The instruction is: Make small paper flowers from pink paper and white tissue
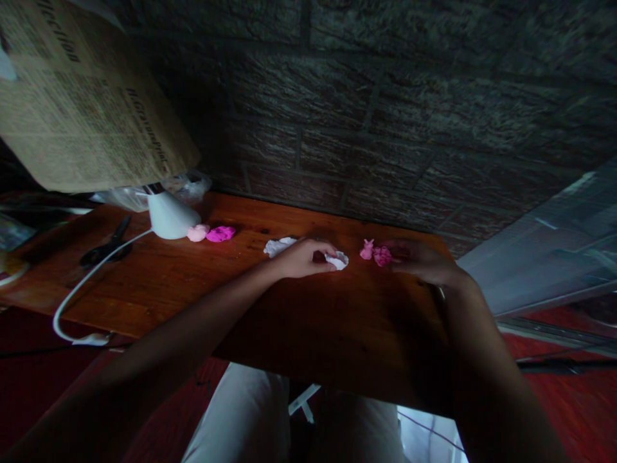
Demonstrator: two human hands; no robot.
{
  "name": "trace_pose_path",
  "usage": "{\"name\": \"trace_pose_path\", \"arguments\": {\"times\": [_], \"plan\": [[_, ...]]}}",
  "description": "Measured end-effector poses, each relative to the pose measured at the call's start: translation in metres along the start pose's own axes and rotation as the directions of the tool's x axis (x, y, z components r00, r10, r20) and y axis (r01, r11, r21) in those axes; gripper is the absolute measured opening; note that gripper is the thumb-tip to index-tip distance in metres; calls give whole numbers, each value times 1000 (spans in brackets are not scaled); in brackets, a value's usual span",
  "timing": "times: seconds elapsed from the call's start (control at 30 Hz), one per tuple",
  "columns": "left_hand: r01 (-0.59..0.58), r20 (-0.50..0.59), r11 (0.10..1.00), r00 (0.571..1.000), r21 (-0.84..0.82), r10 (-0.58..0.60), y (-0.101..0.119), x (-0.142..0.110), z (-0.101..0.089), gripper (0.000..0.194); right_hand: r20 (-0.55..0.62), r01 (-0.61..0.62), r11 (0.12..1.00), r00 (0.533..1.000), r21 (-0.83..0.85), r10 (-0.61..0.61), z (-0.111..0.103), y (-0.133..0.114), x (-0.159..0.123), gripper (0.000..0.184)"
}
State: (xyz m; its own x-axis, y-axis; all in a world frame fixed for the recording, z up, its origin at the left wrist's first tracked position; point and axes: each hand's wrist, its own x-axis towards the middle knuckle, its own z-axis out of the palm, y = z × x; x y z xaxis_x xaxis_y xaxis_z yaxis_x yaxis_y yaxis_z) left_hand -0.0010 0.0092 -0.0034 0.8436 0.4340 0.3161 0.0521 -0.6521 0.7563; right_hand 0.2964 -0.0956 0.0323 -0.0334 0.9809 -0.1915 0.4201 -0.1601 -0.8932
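A white lump (340,260) sits at the centre of the frame, pinched between the thumb and fingers of the left hand (306,257). Right of centre, the right hand (419,260) reaches a dark pink lump (382,256); I cannot tell whether its shadowed fingers grip it. Just left of that lump stands a small pink figure (367,249). Another white piece (278,246) lies behind the left wrist. Left of centre, a bright pink lump (220,234) rests by a lamp (171,215) on the wooden table (308,321).

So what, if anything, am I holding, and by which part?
Your left hand pinches the white piece by its left edge. Your right hand is at the right of the dark pink piece; grip unclear.
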Motion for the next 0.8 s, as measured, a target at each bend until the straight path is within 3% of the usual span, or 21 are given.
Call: {"name": "trace_pose_path", "arguments": {"times": [0.47, 0.8], "plan": [[25, 9, 999, 1000, 30, -26, 1, 1, 0, 26, 3, 26, 986, 1000, -167, -26, -2, -8, -2, 55], [35, -3, 999, 999, 23, -35, 2, 0, 1, 26, 38, 23, 971, 999, -237, -14, 3, -21, -11, 77]]}}
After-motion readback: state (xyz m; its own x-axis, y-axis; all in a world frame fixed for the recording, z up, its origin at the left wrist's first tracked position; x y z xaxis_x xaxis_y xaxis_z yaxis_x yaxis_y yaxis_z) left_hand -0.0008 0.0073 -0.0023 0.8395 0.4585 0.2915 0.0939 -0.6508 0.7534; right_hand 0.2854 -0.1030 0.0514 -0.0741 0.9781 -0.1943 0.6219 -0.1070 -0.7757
